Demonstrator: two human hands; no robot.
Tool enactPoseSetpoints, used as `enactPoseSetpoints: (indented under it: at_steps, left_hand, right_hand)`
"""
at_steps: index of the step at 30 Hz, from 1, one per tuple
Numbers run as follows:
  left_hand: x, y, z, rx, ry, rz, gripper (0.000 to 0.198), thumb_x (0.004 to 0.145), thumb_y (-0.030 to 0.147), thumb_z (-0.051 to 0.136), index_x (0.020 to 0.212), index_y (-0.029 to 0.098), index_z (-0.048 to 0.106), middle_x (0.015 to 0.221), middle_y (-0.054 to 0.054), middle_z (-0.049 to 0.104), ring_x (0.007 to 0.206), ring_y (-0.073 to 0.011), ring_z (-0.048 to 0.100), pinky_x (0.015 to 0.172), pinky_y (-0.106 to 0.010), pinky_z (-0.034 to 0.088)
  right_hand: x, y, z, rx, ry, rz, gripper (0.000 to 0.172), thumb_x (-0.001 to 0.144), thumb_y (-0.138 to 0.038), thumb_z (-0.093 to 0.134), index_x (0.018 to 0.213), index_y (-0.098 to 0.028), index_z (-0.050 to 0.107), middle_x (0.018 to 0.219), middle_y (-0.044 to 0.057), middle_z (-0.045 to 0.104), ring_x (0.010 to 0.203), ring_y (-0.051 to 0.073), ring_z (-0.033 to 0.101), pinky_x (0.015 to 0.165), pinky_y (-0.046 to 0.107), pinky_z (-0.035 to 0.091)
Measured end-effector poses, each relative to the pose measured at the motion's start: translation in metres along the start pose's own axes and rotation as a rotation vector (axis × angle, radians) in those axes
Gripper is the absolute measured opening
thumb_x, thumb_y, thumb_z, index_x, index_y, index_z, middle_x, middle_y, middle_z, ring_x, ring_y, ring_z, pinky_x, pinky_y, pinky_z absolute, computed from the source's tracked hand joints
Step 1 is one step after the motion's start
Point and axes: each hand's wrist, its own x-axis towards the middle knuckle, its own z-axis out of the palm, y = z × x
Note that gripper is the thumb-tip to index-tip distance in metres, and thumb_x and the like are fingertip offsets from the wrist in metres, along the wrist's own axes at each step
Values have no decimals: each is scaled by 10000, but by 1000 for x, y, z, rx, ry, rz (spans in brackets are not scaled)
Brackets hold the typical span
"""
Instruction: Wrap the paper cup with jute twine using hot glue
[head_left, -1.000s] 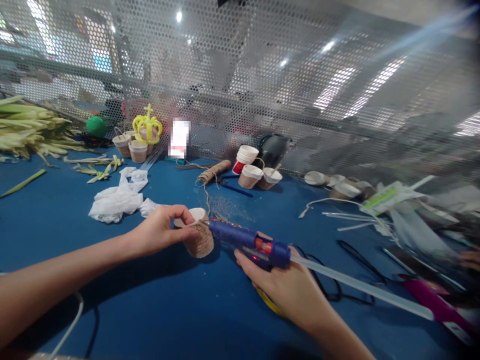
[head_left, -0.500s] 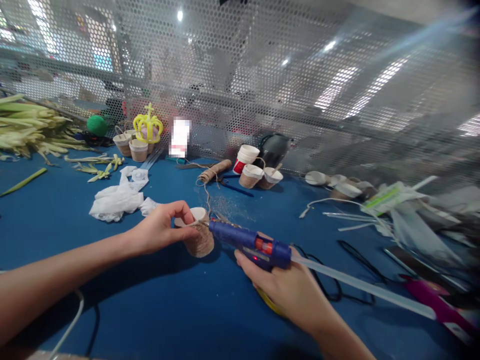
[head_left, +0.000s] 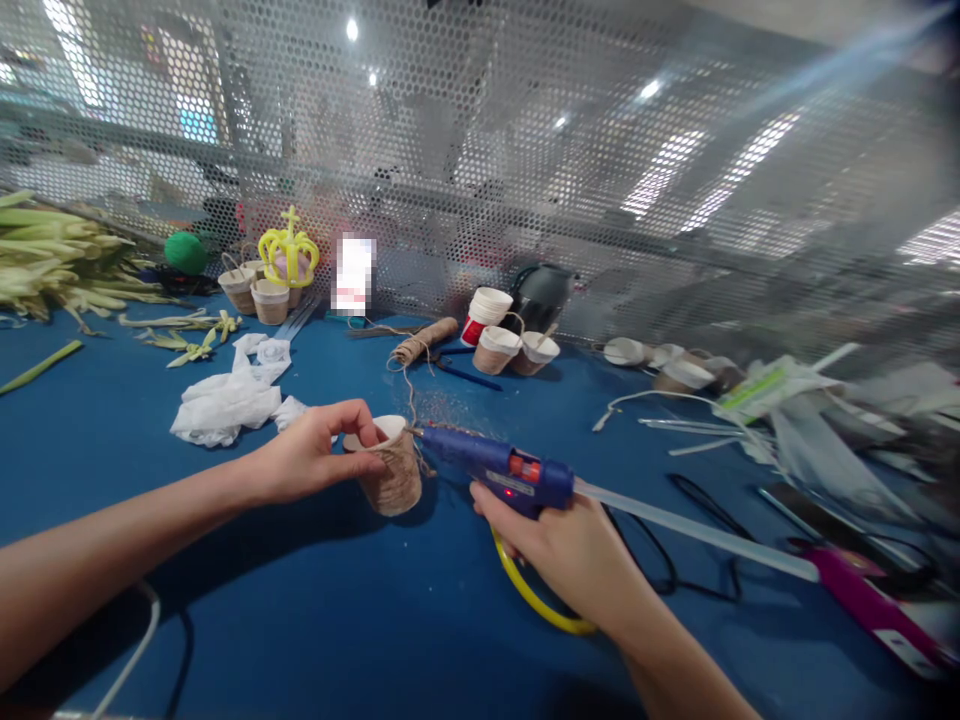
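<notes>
My left hand pinches the rim of a paper cup wrapped in brown twine, thumb outside and fingers inside. The cup tilts a little over the blue table. In my right hand is a blue glue gun with a lit red light and a long clear glue stick out of its back. Its nozzle points at the cup's upper right edge; whether they touch I cannot tell. A strand of twine runs from the cup back to a twine roll.
Twine-wrapped cups and a white-and-red cup stack stand at the back, before a perforated metal screen. Crumpled white material lies left. A yellow ring is below my right hand. Plastic bags and a magenta tool lie right.
The nozzle has shifted slightly up along the cup's right edge. The cup has turned a little in my left hand, and more of the yellow ring shows. The view has shifted slightly.
</notes>
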Motion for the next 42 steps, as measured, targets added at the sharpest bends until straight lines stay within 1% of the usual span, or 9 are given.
enactPoseSetpoints:
  at_steps: [3,8,12,16,19,24,29,35,42]
  left_hand:
    - [1,-1,0,-27,-12,9,197,739,298,585,727,153,452,844,-33,607,816,-147,557,722,-268,448]
    - [1,-1,-1,-36,-20,22,196,740,289,587,717,153,447,849,-37,609,861,-159,556,744,-275,440]
    - [1,-1,-2,-20,-16,25,206,739,298,592,717,152,449,871,-44,610,900,-170,551,760,-282,437]
    - [1,-2,-3,-8,-16,29,207,744,303,588,717,150,450,880,-49,610,907,-173,550,765,-288,439]
    - [1,-2,-3,-19,-18,29,207,745,303,585,718,151,448,877,-46,612,896,-168,555,757,-283,445]
    - [2,-3,-3,-41,-25,22,212,740,308,588,723,149,449,896,-49,613,862,-158,561,742,-279,452]
    - [1,-4,-3,-12,-18,27,208,744,313,582,725,145,460,910,-60,615,871,-166,559,748,-292,451]
    - [1,-3,-3,-27,-12,29,207,739,304,588,717,149,453,900,-57,613,864,-164,559,751,-299,453]
    - [1,-3,-3,7,2,44,198,738,297,588,716,156,451,849,-35,615,900,-172,560,749,-279,450]
  right_hand:
    - [1,0,0,9,-16,28,207,734,-319,526,576,-194,574,479,3,607,455,153,588,449,244,467]
    - [3,-5,0,12,-35,85,245,746,-329,510,546,-190,539,438,-7,575,418,144,570,458,248,467]
    - [3,-8,0,20,-43,92,264,752,-343,499,536,-193,526,423,-9,560,409,142,562,449,245,465]
    - [2,-7,1,8,-29,105,259,742,-357,503,546,-189,524,443,4,566,415,151,567,438,254,458]
    - [0,-7,1,4,-55,101,240,738,-346,500,570,-184,554,449,5,565,416,155,567,446,263,460]
    - [1,-11,-1,17,-36,122,263,737,-357,515,540,-185,546,419,-4,545,403,142,546,451,257,456]
    - [5,-11,0,82,-33,138,236,728,-319,513,539,-179,528,367,-33,493,347,122,508,402,233,430]
    - [2,-12,1,59,-13,157,247,715,-359,536,544,-181,538,414,-9,549,386,140,541,399,237,433]
    - [-2,-14,2,21,-39,110,274,741,-352,504,527,-187,546,396,-13,537,361,130,522,400,235,443]
